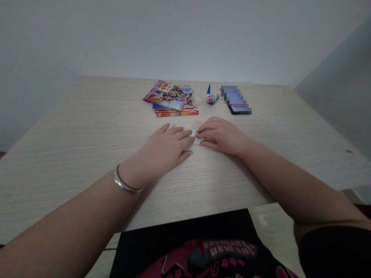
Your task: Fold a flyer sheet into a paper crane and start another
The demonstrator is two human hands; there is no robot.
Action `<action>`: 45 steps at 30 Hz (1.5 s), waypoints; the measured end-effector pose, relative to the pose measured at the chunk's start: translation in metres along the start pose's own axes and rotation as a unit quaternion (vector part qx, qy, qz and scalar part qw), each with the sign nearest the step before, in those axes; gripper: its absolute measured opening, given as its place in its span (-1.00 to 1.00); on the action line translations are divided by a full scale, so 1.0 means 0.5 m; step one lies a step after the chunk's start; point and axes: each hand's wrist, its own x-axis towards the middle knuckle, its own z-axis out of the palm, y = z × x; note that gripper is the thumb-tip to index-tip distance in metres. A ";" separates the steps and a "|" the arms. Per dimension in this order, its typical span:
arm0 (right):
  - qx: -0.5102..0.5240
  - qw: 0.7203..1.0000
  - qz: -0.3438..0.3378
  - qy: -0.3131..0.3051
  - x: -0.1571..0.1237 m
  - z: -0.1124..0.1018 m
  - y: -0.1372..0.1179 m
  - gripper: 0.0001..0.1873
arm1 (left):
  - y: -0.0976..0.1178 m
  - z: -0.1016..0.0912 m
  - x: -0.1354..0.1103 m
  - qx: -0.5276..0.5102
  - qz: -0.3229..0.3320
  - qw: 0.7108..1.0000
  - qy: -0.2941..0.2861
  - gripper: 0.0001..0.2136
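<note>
A small white piece of folded paper point(197, 140) lies on the table, mostly covered by fingers. My left hand point(169, 146) rests palm down with its fingers stretched and spread, the fingertips touching the paper's left side. From the right, my right hand point(222, 135) has its bent fingers and thumb closed around the paper's right end. Just beyond the hands stands a small paper crane point(213, 99) with a blue pointed tip and a printed pattern.
A stack of colourful printed leaflets point(174, 98) lies behind my left hand. To the right of the crane is a phone point(236, 101), its screen partly blurred out. The pale wooden table point(87, 127) meets a wall at the back. Its front edge is close to my lap.
</note>
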 end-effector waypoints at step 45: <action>0.072 0.996 0.049 -0.027 -0.001 -0.009 -0.017 -0.80 | -0.015 0.011 0.013 -0.009 -0.018 0.999 0.041 -0.74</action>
